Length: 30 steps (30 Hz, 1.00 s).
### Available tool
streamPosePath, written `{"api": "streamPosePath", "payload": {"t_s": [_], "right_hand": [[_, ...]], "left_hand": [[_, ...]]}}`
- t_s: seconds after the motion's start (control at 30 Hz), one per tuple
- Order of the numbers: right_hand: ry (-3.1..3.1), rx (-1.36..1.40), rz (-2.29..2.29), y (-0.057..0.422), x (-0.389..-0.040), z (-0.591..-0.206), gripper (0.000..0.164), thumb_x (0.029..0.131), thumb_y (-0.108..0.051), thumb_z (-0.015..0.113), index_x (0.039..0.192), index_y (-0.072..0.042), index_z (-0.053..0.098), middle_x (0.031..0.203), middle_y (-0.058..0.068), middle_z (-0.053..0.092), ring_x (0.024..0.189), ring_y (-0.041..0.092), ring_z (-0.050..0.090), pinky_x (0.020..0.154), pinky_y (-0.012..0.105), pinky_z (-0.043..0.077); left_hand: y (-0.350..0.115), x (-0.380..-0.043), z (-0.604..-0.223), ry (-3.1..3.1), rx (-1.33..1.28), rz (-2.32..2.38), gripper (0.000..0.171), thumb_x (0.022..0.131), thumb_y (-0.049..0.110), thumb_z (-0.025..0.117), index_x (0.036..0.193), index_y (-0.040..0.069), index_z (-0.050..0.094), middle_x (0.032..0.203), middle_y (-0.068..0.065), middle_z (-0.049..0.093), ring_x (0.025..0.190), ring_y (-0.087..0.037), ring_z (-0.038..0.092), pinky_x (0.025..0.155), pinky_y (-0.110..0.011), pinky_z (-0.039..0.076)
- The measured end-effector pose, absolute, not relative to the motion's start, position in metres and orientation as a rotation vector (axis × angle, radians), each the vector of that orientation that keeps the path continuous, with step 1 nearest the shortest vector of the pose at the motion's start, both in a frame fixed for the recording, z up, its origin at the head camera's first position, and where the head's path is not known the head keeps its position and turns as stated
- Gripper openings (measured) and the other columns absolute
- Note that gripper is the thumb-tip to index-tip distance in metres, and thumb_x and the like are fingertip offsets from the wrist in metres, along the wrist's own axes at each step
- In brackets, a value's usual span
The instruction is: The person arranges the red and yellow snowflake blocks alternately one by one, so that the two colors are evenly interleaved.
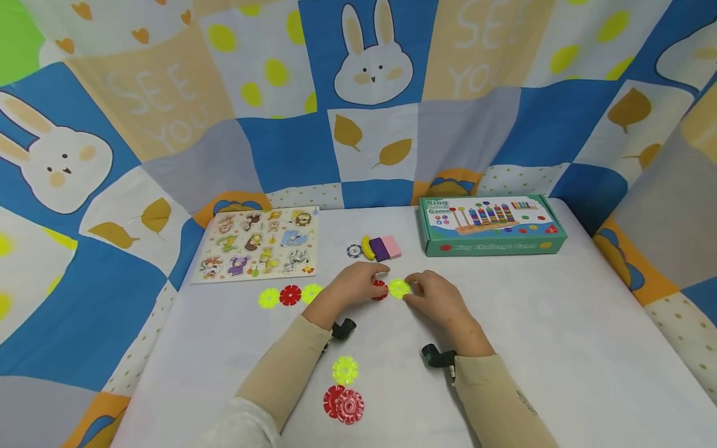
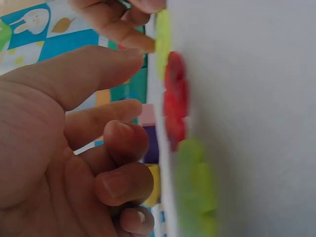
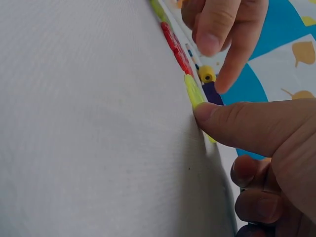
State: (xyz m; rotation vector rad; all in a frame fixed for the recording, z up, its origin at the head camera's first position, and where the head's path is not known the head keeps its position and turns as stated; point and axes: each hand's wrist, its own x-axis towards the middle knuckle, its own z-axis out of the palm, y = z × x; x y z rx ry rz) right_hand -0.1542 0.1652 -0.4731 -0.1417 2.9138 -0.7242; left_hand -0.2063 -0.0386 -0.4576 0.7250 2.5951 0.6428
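A row of flower-shaped plastic discs in yellow and red runs across the white table. At its right end my right hand pinches a yellow flower-shaped disc at its right edge; the thumb lies on it in the right wrist view. Left of it, a red disc lies flat, partly covered by my left hand. That hand is over the row with fingers loosely bent, holding nothing in the left wrist view. Another yellow disc sits beyond the red one there. Farther left are a yellow, a red and a yellow disc.
Nearer me lie a loose yellow disc and two overlapping red discs. Behind the row are small yellow, purple and pink blocks. An animal puzzle board stands back left, a green game box back right.
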Motion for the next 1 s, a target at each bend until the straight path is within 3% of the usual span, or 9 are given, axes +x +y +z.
{"api": "streamPosePath", "payload": {"t_s": [0.17, 0.4, 0.57, 0.67, 0.8, 0.9, 1.0], "right_hand": [[2.907, -0.165, -0.733, 0.158, -0.157, -0.473, 0.041, 0.082, -0.036, 0.073, 0.116, -0.016, 0.065, 0.078, -0.001, 0.051, 0.074, 0.018, 0.048, 0.063, 0.031, 0.041], [2.938, -0.148, -0.627, 0.153, -0.150, -0.457, 0.046, 0.083, -0.035, 0.072, 0.122, -0.015, 0.061, 0.088, 0.000, 0.054, 0.078, 0.017, 0.050, 0.069, 0.032, 0.047], [2.941, -0.232, -0.637, 0.139, -0.115, -0.426, 0.042, 0.082, -0.037, 0.071, 0.117, -0.014, 0.064, 0.089, 0.000, 0.057, 0.076, 0.015, 0.051, 0.066, 0.031, 0.048], [2.875, -0.431, -0.703, 0.120, -0.085, -0.420, 0.038, 0.082, -0.038, 0.071, 0.111, -0.015, 0.066, 0.087, -0.003, 0.057, 0.075, 0.010, 0.051, 0.066, 0.028, 0.047], [2.724, -0.808, -0.771, 0.089, -0.050, -0.429, 0.035, 0.082, -0.039, 0.072, 0.110, -0.018, 0.066, 0.097, -0.007, 0.056, 0.085, 0.005, 0.051, 0.077, 0.023, 0.048], [2.640, -1.119, -0.739, 0.066, -0.030, -0.443, 0.035, 0.083, -0.037, 0.071, 0.113, -0.021, 0.064, 0.113, -0.006, 0.054, 0.102, 0.006, 0.050, 0.090, 0.022, 0.044], [2.608, -1.368, -0.572, 0.051, -0.015, -0.458, 0.039, 0.086, -0.034, 0.068, 0.123, -0.023, 0.061, 0.134, -0.001, 0.047, 0.125, 0.016, 0.041, 0.103, 0.027, 0.035]], "left_hand": [[-0.040, -0.204, -0.462, 2.631, 0.816, 0.520, 0.052, 0.086, 0.039, 0.067, 0.135, 0.026, 0.054, 0.119, 0.006, 0.062, 0.100, -0.014, 0.054, 0.088, -0.035, 0.046], [-0.037, -0.207, -0.468, 2.661, 0.860, 0.543, 0.046, 0.088, 0.039, 0.064, 0.131, 0.027, 0.058, 0.118, 0.008, 0.063, 0.107, -0.015, 0.056, 0.090, -0.036, 0.045], [-0.032, -0.207, -0.472, 2.647, 0.850, 0.546, 0.045, 0.088, 0.040, 0.064, 0.131, 0.028, 0.057, 0.118, 0.007, 0.063, 0.108, -0.015, 0.055, 0.091, -0.037, 0.045], [-0.031, -0.206, -0.472, 2.647, 0.825, 0.538, 0.045, 0.088, 0.040, 0.064, 0.132, 0.029, 0.057, 0.118, 0.007, 0.063, 0.105, -0.013, 0.055, 0.091, -0.036, 0.045], [-0.031, -0.206, -0.472, 2.649, 0.817, 0.546, 0.046, 0.088, 0.041, 0.063, 0.132, 0.030, 0.057, 0.118, 0.008, 0.063, 0.101, -0.012, 0.053, 0.089, -0.034, 0.045], [-0.032, -0.206, -0.471, 2.641, 0.809, 0.553, 0.047, 0.088, 0.041, 0.063, 0.133, 0.030, 0.056, 0.119, 0.008, 0.062, 0.100, -0.012, 0.053, 0.088, -0.033, 0.045], [-0.032, -0.205, -0.471, 2.627, 0.797, 0.555, 0.047, 0.088, 0.041, 0.063, 0.133, 0.030, 0.055, 0.120, 0.007, 0.062, 0.100, -0.013, 0.053, 0.088, -0.034, 0.045]]}}
